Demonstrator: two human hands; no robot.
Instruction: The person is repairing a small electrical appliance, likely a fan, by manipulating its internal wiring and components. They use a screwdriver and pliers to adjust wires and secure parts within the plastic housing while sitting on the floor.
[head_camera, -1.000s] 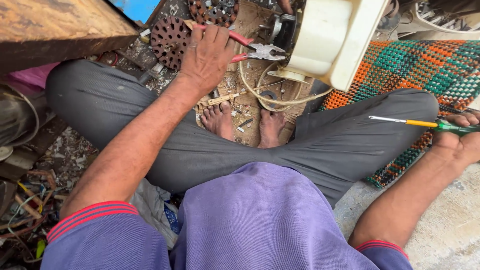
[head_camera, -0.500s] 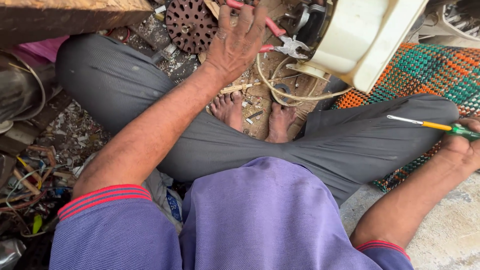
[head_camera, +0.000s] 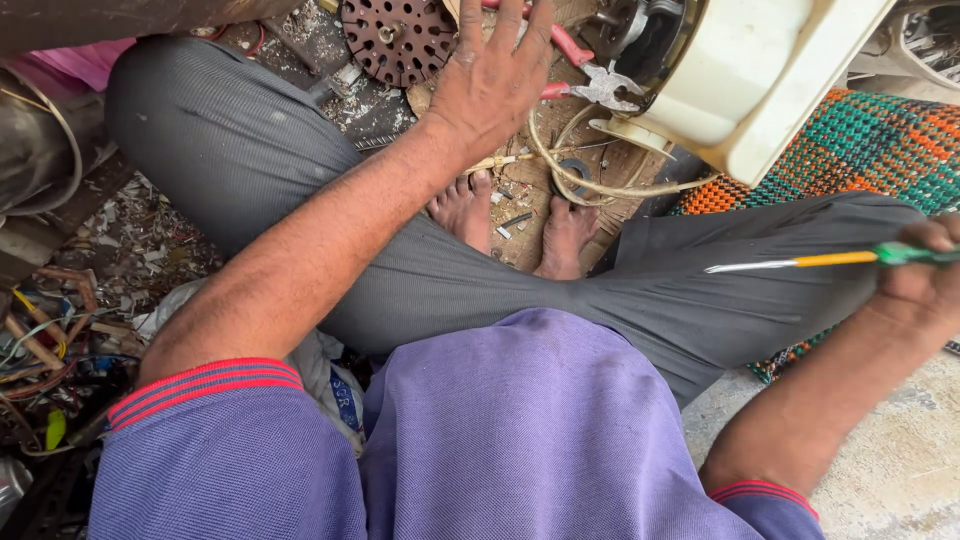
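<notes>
My left hand (head_camera: 495, 80) reaches forward over my crossed legs, fingers spread, resting on the red-handled pliers (head_camera: 590, 72) lying on the ground. Its grip on them is not clear. Just right of the pliers stands a cream plastic appliance housing (head_camera: 760, 70) with a dark motor part showing inside. My right hand (head_camera: 925, 285) is closed around a screwdriver (head_camera: 800, 262) with a green and yellow handle, its metal shaft pointing left above my right knee.
A round rusty perforated disc (head_camera: 395, 40) lies left of my left hand. A loop of beige cable (head_camera: 590, 180) curls by my bare feet. A green and orange woven mat (head_camera: 860, 140) lies at right, scrap wires (head_camera: 40, 340) at left, concrete floor (head_camera: 900, 470) lower right.
The view has shifted so the hands sit higher in frame. My left hand stays over the pliers, fingers now spread wider. My right hand still holds the screwdriver by my knee.
</notes>
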